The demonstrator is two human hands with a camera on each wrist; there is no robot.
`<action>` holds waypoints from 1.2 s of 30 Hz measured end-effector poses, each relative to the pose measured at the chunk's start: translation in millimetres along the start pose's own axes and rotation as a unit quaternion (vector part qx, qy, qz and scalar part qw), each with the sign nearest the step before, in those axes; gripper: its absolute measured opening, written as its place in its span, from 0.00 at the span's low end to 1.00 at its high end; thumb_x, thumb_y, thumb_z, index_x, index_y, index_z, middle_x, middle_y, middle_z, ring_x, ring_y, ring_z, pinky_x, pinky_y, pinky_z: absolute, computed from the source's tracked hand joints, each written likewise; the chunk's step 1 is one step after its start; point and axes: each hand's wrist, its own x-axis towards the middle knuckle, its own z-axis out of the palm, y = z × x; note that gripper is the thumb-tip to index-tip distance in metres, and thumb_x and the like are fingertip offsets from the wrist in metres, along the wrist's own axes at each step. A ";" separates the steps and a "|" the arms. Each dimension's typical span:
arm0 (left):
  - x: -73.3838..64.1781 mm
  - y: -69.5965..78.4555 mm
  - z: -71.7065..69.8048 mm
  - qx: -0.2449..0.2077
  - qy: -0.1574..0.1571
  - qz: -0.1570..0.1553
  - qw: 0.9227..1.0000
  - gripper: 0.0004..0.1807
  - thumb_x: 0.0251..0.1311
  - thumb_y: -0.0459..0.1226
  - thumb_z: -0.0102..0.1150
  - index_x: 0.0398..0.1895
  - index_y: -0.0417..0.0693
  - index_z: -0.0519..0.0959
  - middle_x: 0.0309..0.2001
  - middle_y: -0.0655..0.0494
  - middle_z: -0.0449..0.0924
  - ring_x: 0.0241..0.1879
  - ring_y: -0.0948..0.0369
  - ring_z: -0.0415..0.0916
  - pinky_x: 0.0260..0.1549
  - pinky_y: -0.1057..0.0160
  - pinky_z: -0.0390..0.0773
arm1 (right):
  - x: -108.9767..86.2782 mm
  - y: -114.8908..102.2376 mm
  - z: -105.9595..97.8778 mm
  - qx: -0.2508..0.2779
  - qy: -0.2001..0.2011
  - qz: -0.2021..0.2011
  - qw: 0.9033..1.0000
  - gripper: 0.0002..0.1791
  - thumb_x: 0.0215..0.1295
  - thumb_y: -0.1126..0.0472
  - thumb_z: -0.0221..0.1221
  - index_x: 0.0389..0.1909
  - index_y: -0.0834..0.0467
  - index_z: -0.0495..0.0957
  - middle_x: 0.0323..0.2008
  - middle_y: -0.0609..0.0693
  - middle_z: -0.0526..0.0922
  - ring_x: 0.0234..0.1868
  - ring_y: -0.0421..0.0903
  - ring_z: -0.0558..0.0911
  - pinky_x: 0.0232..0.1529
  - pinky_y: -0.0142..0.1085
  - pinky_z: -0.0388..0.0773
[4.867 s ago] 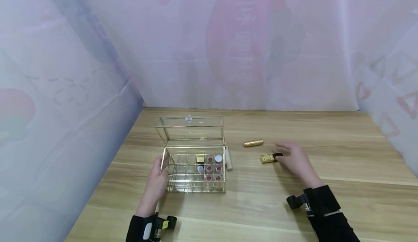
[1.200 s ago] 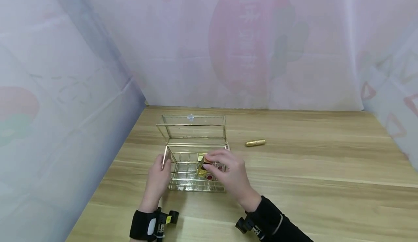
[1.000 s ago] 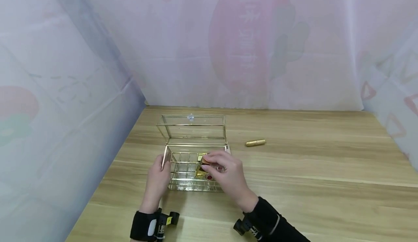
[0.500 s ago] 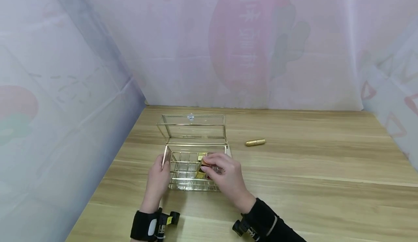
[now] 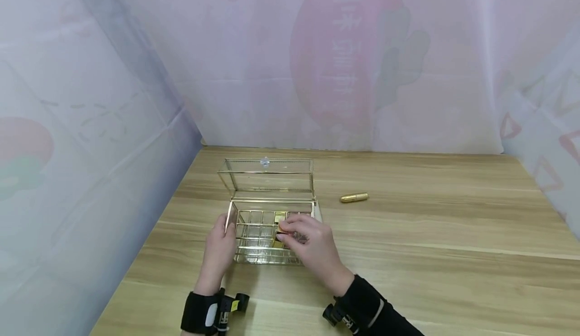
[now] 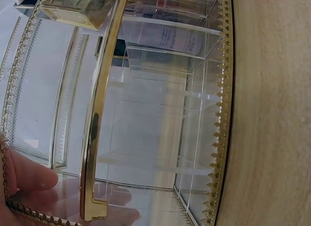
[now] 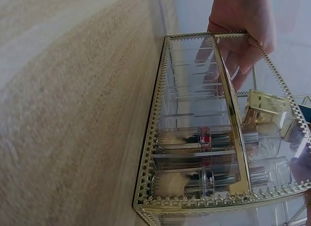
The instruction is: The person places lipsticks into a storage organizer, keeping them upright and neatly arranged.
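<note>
Your square gold tube (image 5: 278,243) has moved from the table (image 5: 430,225) to over the open glass case (image 5: 254,257). Your left hand (image 5: 219,249) grips the case's left wall; your right hand (image 5: 315,245) pinches the tube; a gold cylinder (image 5: 354,198) lies farther right.

One worktop (image 5: 430,255), one glass box (image 5: 272,201), one lid (image 5: 272,173), one knob (image 5: 265,162). Two square gold lipsticks: one (image 5: 278,243) in the right grip (image 5: 315,248), one (image 5: 280,217) in a compartment. One round gold tube (image 5: 354,197) towards the worktop's far edge. At least two clear-capped tubes (image 7: 170,183); others may be hidden. Two wrist cameras (image 5: 242,303).
</note>
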 end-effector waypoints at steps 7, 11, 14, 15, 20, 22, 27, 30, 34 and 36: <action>0.9 0.9 0.3 0.004 0.003 0.001 1.000 0.19 0.70 0.33 0.38 0.60 0.34 0.67 0.58 0.29 0.71 0.56 0.39 0.67 0.51 0.36 0.71 | 1.4 1.5 1.0 -0.023 -0.020 -0.015 0.999 0.10 0.46 0.62 0.70 0.32 0.60 0.86 0.35 0.51 0.87 0.40 0.40 0.82 0.44 0.34 0.83; 1.5 1.3 0.3 0.009 0.005 0.002 1.000 0.18 0.70 0.32 0.38 0.59 0.34 0.68 0.58 0.28 0.71 0.56 0.39 0.67 0.51 0.36 0.71 | 1.7 1.4 0.9 -0.052 -0.039 -0.027 0.997 0.10 0.48 0.61 0.70 0.33 0.58 0.86 0.34 0.49 0.87 0.40 0.39 0.82 0.41 0.31 0.83; 1.6 1.9 0.0 0.009 0.005 0.002 1.000 0.18 0.70 0.32 0.38 0.59 0.34 0.68 0.58 0.28 0.71 0.55 0.40 0.68 0.51 0.37 0.71 | 2.0 0.9 1.0 -0.078 -0.049 -0.038 0.995 0.10 0.48 0.61 0.70 0.33 0.58 0.87 0.33 0.48 0.86 0.38 0.39 0.82 0.38 0.30 0.83; 1.5 2.1 -0.2 0.008 0.005 0.001 1.000 0.18 0.70 0.32 0.38 0.59 0.34 0.68 0.57 0.28 0.71 0.55 0.40 0.68 0.50 0.37 0.71 | 2.2 0.7 1.3 -0.086 -0.051 -0.046 0.994 0.10 0.48 0.61 0.70 0.33 0.58 0.87 0.33 0.48 0.86 0.37 0.39 0.82 0.37 0.29 0.83; 1.4 3.1 -0.2 0.000 0.004 -0.005 1.000 0.18 0.71 0.33 0.38 0.59 0.34 0.68 0.58 0.28 0.71 0.54 0.42 0.69 0.49 0.38 0.71 | 2.3 1.4 3.7 -0.129 -0.060 -0.082 0.986 0.09 0.48 0.60 0.70 0.32 0.57 0.88 0.31 0.48 0.86 0.34 0.38 0.83 0.36 0.29 0.84; 1.6 3.3 0.0 -0.001 0.005 -0.005 1.000 0.18 0.71 0.32 0.38 0.59 0.34 0.68 0.58 0.29 0.71 0.54 0.42 0.68 0.50 0.38 0.71 | 2.1 1.8 4.0 -0.137 -0.061 -0.092 0.984 0.09 0.48 0.60 0.70 0.33 0.56 0.88 0.31 0.48 0.86 0.34 0.38 0.83 0.36 0.28 0.84; 2.5 3.0 0.4 -0.003 0.005 0.003 1.000 0.18 0.70 0.31 0.38 0.60 0.33 0.68 0.59 0.28 0.70 0.57 0.41 0.66 0.54 0.37 0.69 | 2.3 2.4 3.9 -0.149 -0.064 -0.110 0.981 0.09 0.48 0.61 0.70 0.33 0.57 0.88 0.30 0.47 0.86 0.32 0.37 0.83 0.34 0.27 0.84; 3.2 2.6 0.7 -0.002 0.006 0.007 1.000 0.18 0.70 0.31 0.38 0.59 0.32 0.68 0.58 0.28 0.70 0.56 0.41 0.67 0.52 0.37 0.70 | 2.6 2.6 4.0 -0.155 -0.069 -0.111 0.979 0.08 0.48 0.61 0.70 0.32 0.56 0.88 0.30 0.46 0.86 0.32 0.37 0.83 0.32 0.27 0.84; 3.6 2.0 1.4 0.001 0.006 0.009 1.000 0.18 0.70 0.31 0.38 0.59 0.32 0.68 0.57 0.28 0.72 0.54 0.41 0.68 0.50 0.38 0.71 | 2.6 3.1 3.4 -0.160 -0.082 -0.107 0.978 0.08 0.48 0.60 0.69 0.31 0.56 0.88 0.30 0.46 0.87 0.31 0.37 0.83 0.31 0.27 0.84; 3.6 1.8 1.8 0.000 0.004 0.009 1.000 0.18 0.70 0.31 0.38 0.59 0.32 0.68 0.58 0.28 0.71 0.55 0.41 0.68 0.51 0.38 0.70 | 2.5 3.1 3.0 -0.162 -0.089 -0.103 0.977 0.07 0.49 0.60 0.69 0.31 0.56 0.88 0.30 0.46 0.87 0.31 0.37 0.83 0.31 0.28 0.84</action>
